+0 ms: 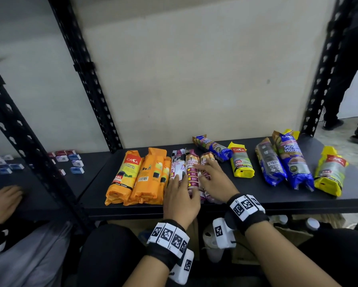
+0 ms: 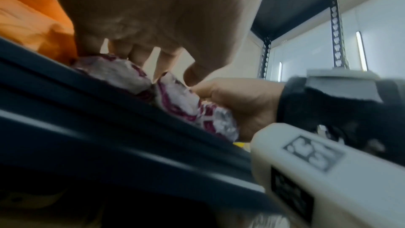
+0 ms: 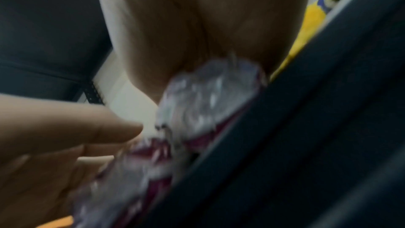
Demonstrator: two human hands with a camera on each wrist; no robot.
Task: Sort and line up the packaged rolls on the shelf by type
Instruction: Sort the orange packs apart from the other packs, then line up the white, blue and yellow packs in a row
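Three maroon-and-white drawstring rolls (image 1: 191,175) are lying side by side at the lower centre of the head view, on the front part of the black shelf (image 1: 256,195). The left hand (image 1: 181,198) is resting flat over the near ends of the left and middle ones, fingers straight and slightly spread. The right hand (image 1: 216,183) is lying over the rightmost one, fingers extended along it and the forefinger reaching across to the middle roll; nothing is being clasped by either. In the left wrist view, the crinkled ends of these rolls (image 2: 175,96) are showing under the fingertips (image 2: 140,55).

Touching their left side, three orange rolls (image 1: 141,177) are sitting in a row. Behind and right of the hands, a blue roll (image 1: 213,148) is lying slanted. Further right are a yellow roll (image 1: 241,160), two blue rolls (image 1: 283,164) together, and another yellow roll (image 1: 330,172) near the right edge.

At the far left, small boxes (image 1: 74,162) are scattered on a neighbouring shelf.
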